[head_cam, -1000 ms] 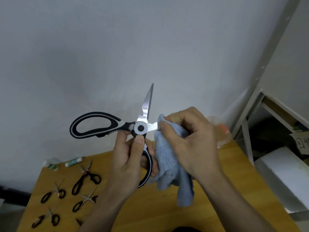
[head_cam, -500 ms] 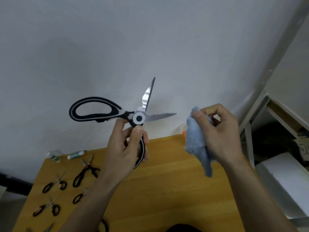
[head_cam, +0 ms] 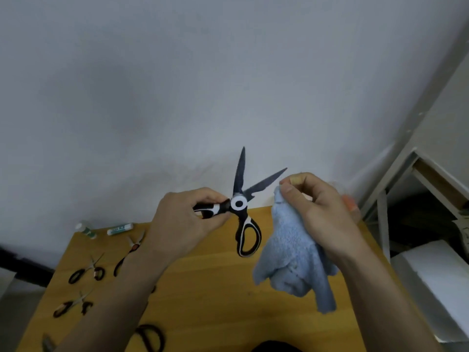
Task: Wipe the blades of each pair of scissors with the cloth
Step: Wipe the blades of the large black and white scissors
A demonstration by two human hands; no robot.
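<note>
We are holding the large scissors [head_cam: 239, 203] above the worktop [head_cam: 208, 288], left hand [head_cam: 186, 219] curled round one handle, blades spread. Our right hand [head_cam: 317, 209] is pinching the soft, limp cloth [head_cam: 291, 252] just beside the stiff, sharp right blade; wiping along its flat looks safest.

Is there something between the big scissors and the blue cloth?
No. In the head view only bare wall and table edge show between the big scissors and the blue cloth; they are apart.

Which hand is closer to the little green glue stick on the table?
The left hand. It holds the big scissors just right of the glue stick; the right hand grips the blue cloth farther right.
</note>
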